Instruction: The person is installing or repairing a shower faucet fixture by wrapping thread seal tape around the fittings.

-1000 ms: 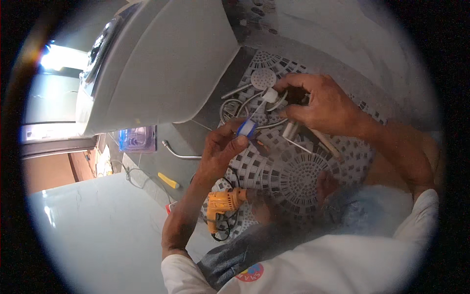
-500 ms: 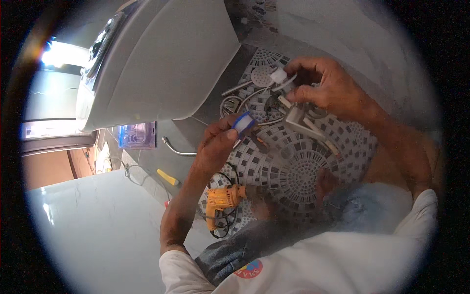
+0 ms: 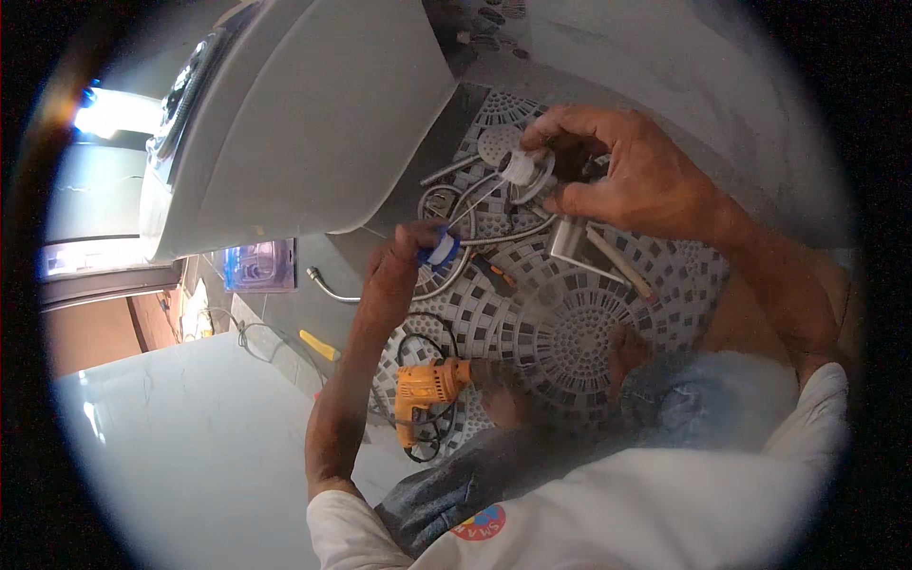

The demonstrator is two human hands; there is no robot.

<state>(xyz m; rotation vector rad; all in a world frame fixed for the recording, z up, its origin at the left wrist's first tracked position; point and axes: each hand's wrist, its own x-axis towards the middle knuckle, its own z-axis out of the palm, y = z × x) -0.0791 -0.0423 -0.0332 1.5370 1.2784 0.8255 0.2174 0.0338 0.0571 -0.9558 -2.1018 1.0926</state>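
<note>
My left hand [image 3: 408, 249] grips a blue spool of white tape [image 3: 440, 251]. A thin strand of tape [image 3: 478, 202] stretches from it up to a fitting wrapped in white tape [image 3: 518, 168], which my right hand [image 3: 622, 176] holds between thumb and fingers; a clear or pale ring surrounds that fitting. Below and behind my hands lie a round shower head [image 3: 499, 143], coiled metal hoses [image 3: 513, 237], a pale bracket with rods [image 3: 579, 252] and an orange-and-black tool [image 3: 494, 275].
Mosaic floor [image 3: 579, 347] lies below my bare feet [image 3: 629, 353]. A yellow drill [image 3: 427, 389] with black cable, a yellow-handled tool [image 3: 318, 344] and a blue clear package [image 3: 256, 266] lie at left. A large white fixture [image 3: 313, 123] stands upper left, beside a pale wall [image 3: 665, 47].
My left hand has shifted left with the spool. My right hand went up, then came back down and left with the fitting. The tape between them is now drawn out in a line.
</note>
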